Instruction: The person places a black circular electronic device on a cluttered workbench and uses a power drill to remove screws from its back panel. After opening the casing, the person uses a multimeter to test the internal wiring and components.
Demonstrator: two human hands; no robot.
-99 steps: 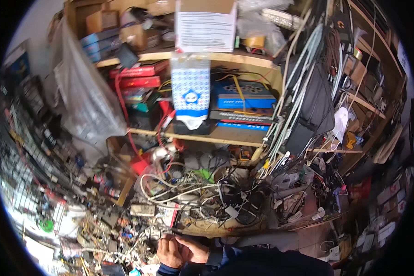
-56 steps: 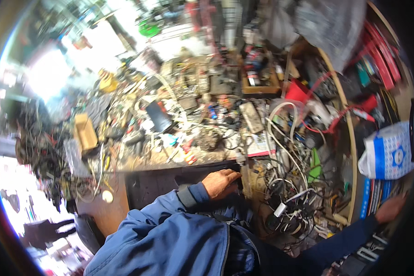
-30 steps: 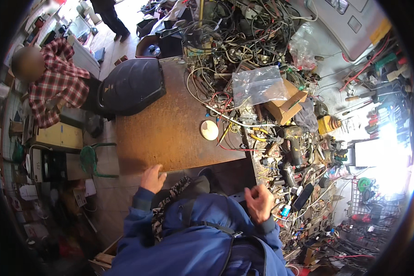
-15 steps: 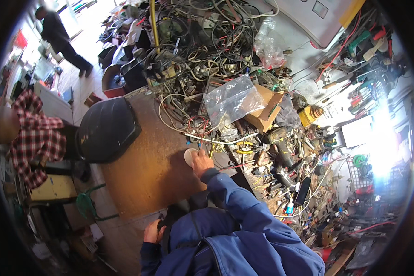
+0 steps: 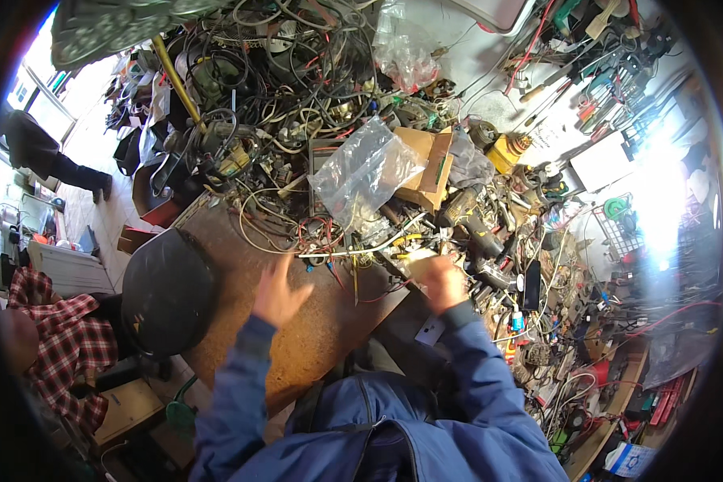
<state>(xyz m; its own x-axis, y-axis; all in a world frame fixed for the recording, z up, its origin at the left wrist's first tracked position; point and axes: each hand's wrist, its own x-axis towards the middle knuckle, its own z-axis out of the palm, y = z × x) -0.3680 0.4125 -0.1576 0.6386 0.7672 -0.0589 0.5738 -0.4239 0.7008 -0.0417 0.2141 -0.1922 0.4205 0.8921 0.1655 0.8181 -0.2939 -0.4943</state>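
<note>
My right hand (image 5: 447,286), blurred by motion, is at the right edge of the brown wooden table (image 5: 289,365), beside the heap of parts. Its fingers are closed on a pale round disc (image 5: 418,261), which shows in part past the fingertips. My left hand (image 5: 278,292) hovers over the table's far part with thumb and fingers spread, holding nothing. Just beyond it run thin red and blue wires (image 5: 323,241) and a white cable (image 5: 357,251) along the edge of the heap.
A clear plastic bag (image 5: 361,173) and an open cardboard box (image 5: 427,165) lie on the tangled cables and tools. A black seat (image 5: 169,293) stands at the table's left. One person in a checked shirt (image 5: 72,341) is at the left; another person's legs (image 5: 64,165) show farther off.
My right hand has moved right, from the tabletop to the parts heap, with the disc. My left hand has come up from my lap over the table and spread open. The view has shifted.
</note>
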